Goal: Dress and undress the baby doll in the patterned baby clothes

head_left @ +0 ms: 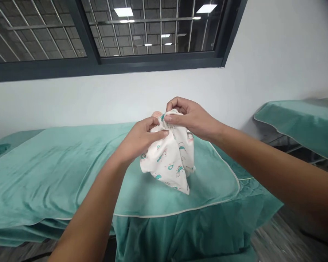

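A white cloth [166,160] with green and pink printed figures, which looks like baby clothing, hangs bunched over the bed in the middle of the view. My left hand [144,136] pinches its upper left part between thumb and fingers. With thumb and fingertips closed, my right hand [190,118] grips the top edge, just right of my left hand. Behind the cloth a pale pink rounded thing [156,114], like part of a doll, peeks out; the rest of it is hidden. One pointed corner of the cloth droops toward the front.
Under the cloth lies a light green bed cover [213,185] with white piping, over a darker green skirt [194,236]. A second green bed [303,120] stands at the right. A white wall [98,98] and a barred window [153,32] rise behind.
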`<state>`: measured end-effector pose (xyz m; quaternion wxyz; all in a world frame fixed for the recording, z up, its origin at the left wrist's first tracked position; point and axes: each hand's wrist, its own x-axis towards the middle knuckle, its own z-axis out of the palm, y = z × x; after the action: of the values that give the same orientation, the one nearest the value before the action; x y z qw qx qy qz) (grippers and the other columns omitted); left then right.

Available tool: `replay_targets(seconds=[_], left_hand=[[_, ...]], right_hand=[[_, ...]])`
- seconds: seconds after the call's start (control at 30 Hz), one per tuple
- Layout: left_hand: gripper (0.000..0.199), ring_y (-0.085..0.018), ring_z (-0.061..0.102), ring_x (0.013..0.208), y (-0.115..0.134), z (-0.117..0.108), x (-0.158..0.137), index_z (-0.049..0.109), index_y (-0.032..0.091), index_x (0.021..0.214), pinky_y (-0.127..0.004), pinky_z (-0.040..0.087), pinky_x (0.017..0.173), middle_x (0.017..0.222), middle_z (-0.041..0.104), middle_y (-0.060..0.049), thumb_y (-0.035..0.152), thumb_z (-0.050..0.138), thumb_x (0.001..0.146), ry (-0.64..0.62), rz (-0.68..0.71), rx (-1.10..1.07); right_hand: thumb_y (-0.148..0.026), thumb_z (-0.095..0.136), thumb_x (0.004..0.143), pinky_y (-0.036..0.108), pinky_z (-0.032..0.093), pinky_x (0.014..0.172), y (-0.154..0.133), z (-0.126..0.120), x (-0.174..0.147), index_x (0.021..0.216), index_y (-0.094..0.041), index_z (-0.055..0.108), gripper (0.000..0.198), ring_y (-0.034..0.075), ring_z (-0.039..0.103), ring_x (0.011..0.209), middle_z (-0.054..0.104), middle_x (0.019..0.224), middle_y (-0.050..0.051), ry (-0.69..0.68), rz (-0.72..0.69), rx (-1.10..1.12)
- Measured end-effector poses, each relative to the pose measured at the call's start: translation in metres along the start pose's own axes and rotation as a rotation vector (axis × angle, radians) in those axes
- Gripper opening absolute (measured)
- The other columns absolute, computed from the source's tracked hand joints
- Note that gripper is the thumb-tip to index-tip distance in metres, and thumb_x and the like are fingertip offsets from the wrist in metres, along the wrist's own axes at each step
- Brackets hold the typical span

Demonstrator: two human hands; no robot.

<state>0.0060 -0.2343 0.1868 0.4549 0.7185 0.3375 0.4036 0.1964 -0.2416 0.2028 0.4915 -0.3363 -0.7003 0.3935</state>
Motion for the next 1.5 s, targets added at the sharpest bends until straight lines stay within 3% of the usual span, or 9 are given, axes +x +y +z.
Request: replay_targets(seconds=[0.23, 0.37, 0.6, 0.8, 1.07, 1.17, 1.27, 1.37, 1.5], left_hand=[[0.024, -0.013, 0.054, 0.055, -0.004, -0.024, 0.002, 0.065, 0.018, 0.08, -0.023, 0.036, 0.049, 0.07, 0.062, -0.001, 0.03, 0.081, 0.065, 0.106, 0.015, -0.257], [0.032, -0.014, 0.054, 0.055, 0.004, -0.018, 0.003, 0.067, 0.016, 0.082, -0.024, 0.036, 0.049, 0.069, 0.062, -0.003, 0.042, 0.082, 0.067, -0.058, -0.073, -0.209], [0.019, -0.014, 0.053, 0.062, 0.023, 0.007, 0.012, 0.062, 0.015, 0.069, -0.023, 0.036, 0.053, 0.063, 0.054, 0.001, 0.022, 0.08, 0.068, 0.073, 0.09, -0.155], [0.018, -0.016, 0.058, 0.065, 0.013, 0.0, 0.017, 0.065, 0.016, 0.079, -0.025, 0.043, 0.056, 0.072, 0.061, -0.001, 0.027, 0.076, 0.07, 0.166, 0.086, -0.306], [0.027, -0.015, 0.058, 0.056, -0.003, 0.013, 0.01, 0.067, 0.017, 0.075, -0.027, 0.047, 0.051, 0.068, 0.06, -0.003, 0.033, 0.084, 0.062, -0.175, 0.009, -0.209], [0.023, -0.015, 0.056, 0.054, -0.008, 0.012, 0.01, 0.065, 0.016, 0.071, -0.028, 0.047, 0.051, 0.063, 0.057, -0.002, 0.033, 0.081, 0.065, -0.152, -0.033, -0.259], [0.026, -0.017, 0.062, 0.062, -0.014, 0.007, 0.013, 0.066, 0.018, 0.088, -0.028, 0.05, 0.058, 0.071, 0.062, -0.002, 0.028, 0.077, 0.067, 0.017, -0.003, -0.426], [0.032, -0.021, 0.066, 0.073, -0.017, 0.004, 0.016, 0.066, 0.019, 0.097, -0.03, 0.052, 0.065, 0.079, 0.066, -0.003, 0.029, 0.076, 0.069, 0.151, 0.013, -0.525], [0.027, -0.024, 0.067, 0.075, -0.02, 0.004, 0.015, 0.066, 0.017, 0.091, -0.031, 0.051, 0.061, 0.075, 0.066, -0.004, 0.031, 0.075, 0.07, 0.098, -0.055, -0.514]], right_hand=[[-0.05, 0.077, 0.074, 0.024, 0.025, 0.048, -0.005, -0.029, -0.006, 0.068, -0.019, 0.061, 0.036, 0.007, 0.038, 0.05, 0.046, 0.058, -0.005, -0.276, 0.214, -0.212], [-0.044, 0.081, 0.072, 0.024, 0.027, 0.049, -0.01, -0.022, 0.003, 0.067, -0.02, 0.058, 0.034, 0.008, 0.041, 0.053, 0.047, 0.059, -0.005, -0.107, 0.072, -0.136], [-0.051, 0.078, 0.073, 0.023, 0.033, 0.054, -0.011, -0.007, 0.012, 0.071, -0.02, 0.058, 0.037, 0.01, 0.048, 0.061, 0.054, 0.067, -0.003, -0.002, -0.045, -0.042], [-0.051, 0.08, 0.069, 0.024, 0.034, 0.052, -0.006, -0.02, 0.0, 0.074, -0.018, 0.067, 0.036, 0.012, 0.054, 0.061, 0.059, 0.066, 0.0, -0.289, 0.167, -0.156], [-0.07, 0.069, 0.071, 0.026, 0.041, 0.05, 0.01, -0.004, 0.008, 0.075, -0.022, 0.059, 0.049, 0.014, 0.053, 0.057, 0.056, 0.061, -0.001, 0.078, 0.077, 0.149], [-0.072, 0.067, 0.072, 0.028, 0.045, 0.053, 0.015, -0.001, 0.005, 0.077, -0.023, 0.059, 0.049, 0.017, 0.057, 0.06, 0.058, 0.061, 0.0, 0.084, 0.123, 0.212], [-0.068, 0.069, 0.073, 0.027, 0.045, 0.053, 0.025, -0.003, -0.001, 0.08, -0.022, 0.063, 0.047, 0.016, 0.058, 0.061, 0.063, 0.066, 0.002, 0.072, 0.167, 0.24], [-0.064, 0.072, 0.073, 0.024, 0.043, 0.051, 0.037, -0.008, -0.009, 0.079, -0.02, 0.067, 0.044, 0.013, 0.058, 0.059, 0.065, 0.069, 0.001, -0.048, 0.222, 0.229], [-0.053, 0.083, 0.065, 0.026, 0.049, 0.057, 0.042, -0.014, -0.016, 0.086, -0.017, 0.072, 0.043, 0.017, 0.064, 0.068, 0.071, 0.079, 0.004, -0.401, 0.38, 0.135]])
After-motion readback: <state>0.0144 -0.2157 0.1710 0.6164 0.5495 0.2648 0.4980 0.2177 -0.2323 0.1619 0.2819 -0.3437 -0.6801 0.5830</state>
